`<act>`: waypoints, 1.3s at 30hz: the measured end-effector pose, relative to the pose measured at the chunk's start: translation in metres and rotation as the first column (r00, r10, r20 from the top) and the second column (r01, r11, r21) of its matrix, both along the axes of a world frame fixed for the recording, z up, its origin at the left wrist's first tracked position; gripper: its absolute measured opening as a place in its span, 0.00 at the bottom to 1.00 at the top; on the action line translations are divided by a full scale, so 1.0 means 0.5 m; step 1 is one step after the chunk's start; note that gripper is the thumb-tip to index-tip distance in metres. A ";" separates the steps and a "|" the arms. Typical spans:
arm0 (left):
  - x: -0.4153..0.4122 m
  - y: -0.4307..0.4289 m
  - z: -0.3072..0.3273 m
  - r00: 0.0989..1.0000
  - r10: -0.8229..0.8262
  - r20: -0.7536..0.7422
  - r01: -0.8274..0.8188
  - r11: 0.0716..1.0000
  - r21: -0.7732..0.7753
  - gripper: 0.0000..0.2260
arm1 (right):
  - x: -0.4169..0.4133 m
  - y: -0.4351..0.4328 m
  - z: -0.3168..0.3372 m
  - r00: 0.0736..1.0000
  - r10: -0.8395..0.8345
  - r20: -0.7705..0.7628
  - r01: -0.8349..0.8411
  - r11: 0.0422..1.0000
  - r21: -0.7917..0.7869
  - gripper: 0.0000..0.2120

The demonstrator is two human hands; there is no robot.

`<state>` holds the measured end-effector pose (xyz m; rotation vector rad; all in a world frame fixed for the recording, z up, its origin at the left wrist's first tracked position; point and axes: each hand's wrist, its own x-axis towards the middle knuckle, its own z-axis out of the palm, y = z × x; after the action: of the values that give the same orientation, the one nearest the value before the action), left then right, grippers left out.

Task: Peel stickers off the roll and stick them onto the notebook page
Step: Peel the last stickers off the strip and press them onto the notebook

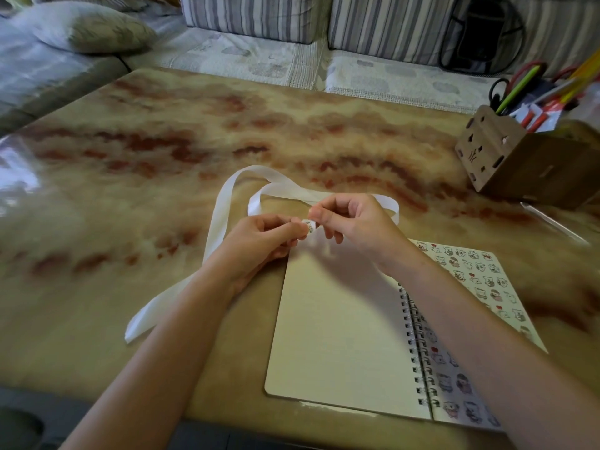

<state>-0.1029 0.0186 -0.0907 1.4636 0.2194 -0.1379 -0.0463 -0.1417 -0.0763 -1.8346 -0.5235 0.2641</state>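
Now | left hand (259,239), right hand (354,223) pinch | tiny sticker (309,226), apparently papery

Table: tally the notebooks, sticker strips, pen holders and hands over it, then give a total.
1 notebook
1 white sticker strip
1 wooden pen holder
2 hands: left hand, right hand
Total: 5

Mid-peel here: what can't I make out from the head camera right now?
All in the head view:
1. The sticker: mostly covered by fingertips of the left hand and right hand; whether it is free of the backing strip is unclear.
2. The right notebook page: its sticker pictures are blurred and small.
3. The roll: not visible; the strip passes behind the right hand.
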 end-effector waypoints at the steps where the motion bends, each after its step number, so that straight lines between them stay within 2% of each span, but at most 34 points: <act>1: 0.000 0.001 0.000 1.000 0.002 0.003 -0.002 1.000 0.002 0.02 | -0.001 0.001 0.000 1.000 -0.005 -0.007 0.005 1.000 0.003 0.06; 6: -0.003 0.003 -0.006 0.999 -0.027 0.016 0.026 0.998 0.048 0.03 | 0.007 -0.006 0.011 0.998 -0.056 -0.024 0.058 0.997 0.059 0.07; 12: 0.000 0.003 -0.002 0.998 0.009 0.065 -0.011 1.000 0.020 0.03 | 0.014 -0.013 0.016 0.987 -0.153 -0.042 0.156 0.985 0.080 0.08; 15: -0.003 0.000 -0.002 0.995 0.019 0.097 -0.023 0.999 0.036 0.04 | 0.013 -0.015 0.015 0.985 -0.146 -0.089 0.153 0.984 0.087 0.10; 22: -0.002 -0.002 0.000 0.987 0.054 0.154 -0.069 0.993 0.091 0.04 | 0.002 -0.022 0.017 0.978 -0.041 -0.205 0.070 0.989 0.133 0.04; 26: -0.005 -0.005 0.001 0.986 0.044 0.159 -0.069 0.986 0.154 0.04 | 0.003 -0.021 0.017 0.988 -0.001 -0.153 0.020 0.993 0.119 0.09; 31: -0.004 -0.008 0.003 0.989 0.019 0.149 -0.052 0.974 0.219 0.04 | 0.003 -0.014 0.016 0.996 -0.034 -0.088 0.038 0.998 0.050 0.09; 39: -0.003 -0.009 0.002 0.989 -0.001 0.148 -0.036 0.969 0.246 0.04 | 0.007 -0.018 0.006 0.992 -0.030 -0.124 0.038 0.998 0.059 0.10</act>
<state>-0.1045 0.0141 -0.0895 1.7130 0.1321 0.0140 -0.0427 -0.1505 -0.0732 -1.7533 -0.4098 0.3325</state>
